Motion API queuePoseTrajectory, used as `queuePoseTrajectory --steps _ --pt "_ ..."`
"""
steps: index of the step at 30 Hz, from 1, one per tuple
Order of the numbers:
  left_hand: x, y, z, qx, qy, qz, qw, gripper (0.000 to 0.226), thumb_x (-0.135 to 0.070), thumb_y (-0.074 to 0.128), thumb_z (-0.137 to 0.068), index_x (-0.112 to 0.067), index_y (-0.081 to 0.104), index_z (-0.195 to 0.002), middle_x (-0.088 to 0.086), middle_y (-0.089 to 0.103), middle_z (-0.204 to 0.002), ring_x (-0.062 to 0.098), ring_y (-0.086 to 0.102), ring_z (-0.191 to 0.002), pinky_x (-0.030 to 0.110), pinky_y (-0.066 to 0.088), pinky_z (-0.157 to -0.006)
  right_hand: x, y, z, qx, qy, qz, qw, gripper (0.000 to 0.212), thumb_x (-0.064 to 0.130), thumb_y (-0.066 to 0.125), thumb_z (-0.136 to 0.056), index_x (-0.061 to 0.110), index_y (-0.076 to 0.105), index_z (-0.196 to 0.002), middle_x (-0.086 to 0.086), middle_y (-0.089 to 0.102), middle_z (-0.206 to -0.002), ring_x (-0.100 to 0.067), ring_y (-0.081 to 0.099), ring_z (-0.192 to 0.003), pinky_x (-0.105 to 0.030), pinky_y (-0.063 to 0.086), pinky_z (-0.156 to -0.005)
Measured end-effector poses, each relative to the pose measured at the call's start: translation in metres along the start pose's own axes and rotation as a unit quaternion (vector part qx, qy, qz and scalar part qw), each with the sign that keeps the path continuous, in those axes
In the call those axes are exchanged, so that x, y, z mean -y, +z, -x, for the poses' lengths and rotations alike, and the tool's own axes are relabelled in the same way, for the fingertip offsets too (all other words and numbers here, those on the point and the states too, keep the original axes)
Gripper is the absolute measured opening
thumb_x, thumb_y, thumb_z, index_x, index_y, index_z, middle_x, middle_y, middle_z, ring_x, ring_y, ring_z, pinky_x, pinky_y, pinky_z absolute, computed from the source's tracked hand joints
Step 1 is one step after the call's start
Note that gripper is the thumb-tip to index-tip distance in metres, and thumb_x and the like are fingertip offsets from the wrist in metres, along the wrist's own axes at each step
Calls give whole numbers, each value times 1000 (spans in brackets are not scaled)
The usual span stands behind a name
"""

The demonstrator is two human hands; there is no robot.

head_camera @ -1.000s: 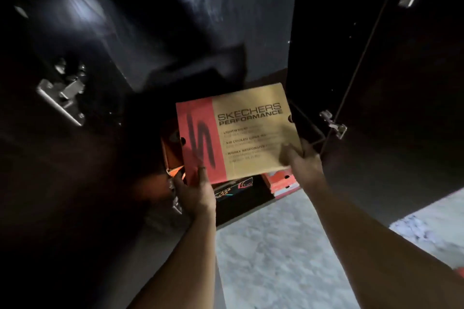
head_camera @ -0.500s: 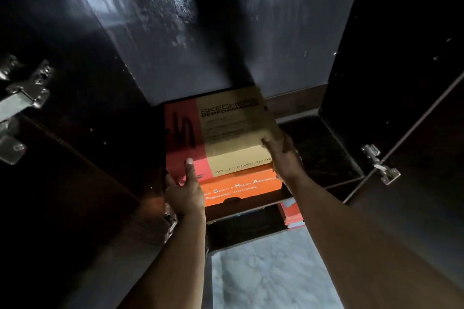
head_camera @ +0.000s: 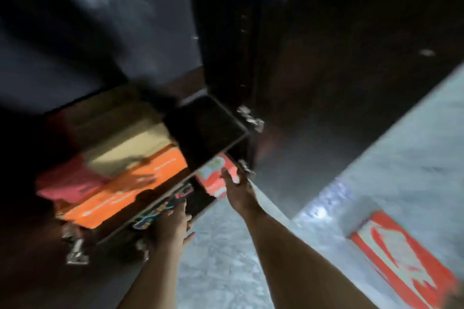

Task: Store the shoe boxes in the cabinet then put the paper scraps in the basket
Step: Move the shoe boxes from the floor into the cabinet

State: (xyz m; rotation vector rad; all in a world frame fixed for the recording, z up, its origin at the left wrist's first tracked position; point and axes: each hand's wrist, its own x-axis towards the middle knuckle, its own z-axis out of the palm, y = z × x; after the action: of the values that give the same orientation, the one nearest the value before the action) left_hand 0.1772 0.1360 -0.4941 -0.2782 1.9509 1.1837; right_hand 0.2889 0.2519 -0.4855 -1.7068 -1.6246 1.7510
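Cabinet: tall dark wooden cabinet (head_camera: 226, 57), doors open, metal hinges (head_camera: 251, 118) showing; the frame is blurred.
Upper shelf: a tan and pink cardboard shoe box (head_camera: 120, 143) lies on top of a flat orange cardboard shoe box (head_camera: 130, 188), both at the left of the shelf; the right part of the shelf board (head_camera: 206, 128) is bare and dark.
Lower shelf: a black box with coloured print (head_camera: 160, 208) on the left, a red and white shoe box (head_camera: 216, 178) on the right.
Floor: pale grey marbled floor (head_camera: 376, 170); a red and white cardboard shoe box with a swoosh mark (head_camera: 399, 256) lies there, well apart from the cabinet, lower right.
Left hand (head_camera: 173, 223): in front of the lower shelf, fingers loosely spread, holding nothing.
Right hand (head_camera: 238, 190): just beside the red and white box in the cabinet, fingers straight and relaxed, gripping nothing; contact with the box cannot be told.
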Motion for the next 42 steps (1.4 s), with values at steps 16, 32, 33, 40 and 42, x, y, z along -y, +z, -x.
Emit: queuePoseTrajectory --steps 16,32,33,40,42 --pt "253 401 124 315 165 -558 750 35 -52 62 -93 -18 68 -99 8 72 -116 29 66 -109 38 54 -92 -424 -391 43 -344 296 -162 877 73 63 45 -99 14 41 -152 -12 51 -153 -37 49 -138 -43 41 -110" --pt "453 687 -72 278 193 -619 708 78 -66 64 -79 -13 54 -134 8 64 -132 34 61 -119 49 51 -103 -729 -486 -130 -329 395 -268 815 65 51 58 -96 18 38 -148 -8 60 -133 -28 63 -109 -45 53 -94" --pt "462 686 -79 264 185 -608 725 74 -68 60 -81 -15 54 -132 7 65 -125 35 62 -114 51 53 -100 -737 -480 -134 -319 388 -271 821 62 53 61 -92 21 42 -142 -4 64 -124 -25 65 -99 -45 55 -89" --pt "469 631 -37 215 165 -572 774 51 -42 62 -96 -14 53 -137 14 64 -133 40 58 -123 47 49 -103 -723 -458 -96 -356 365 -263 819 65 61 67 -84 31 44 -136 2 67 -119 -30 70 -100 -53 59 -92" --pt "456 605 -18 201 162 -574 777 49 -41 60 -97 -15 53 -137 13 64 -132 39 58 -123 43 48 -99 -703 -452 -73 -353 349 -244 833 58 64 65 -85 34 47 -132 4 69 -119 -28 71 -99 -51 60 -90"
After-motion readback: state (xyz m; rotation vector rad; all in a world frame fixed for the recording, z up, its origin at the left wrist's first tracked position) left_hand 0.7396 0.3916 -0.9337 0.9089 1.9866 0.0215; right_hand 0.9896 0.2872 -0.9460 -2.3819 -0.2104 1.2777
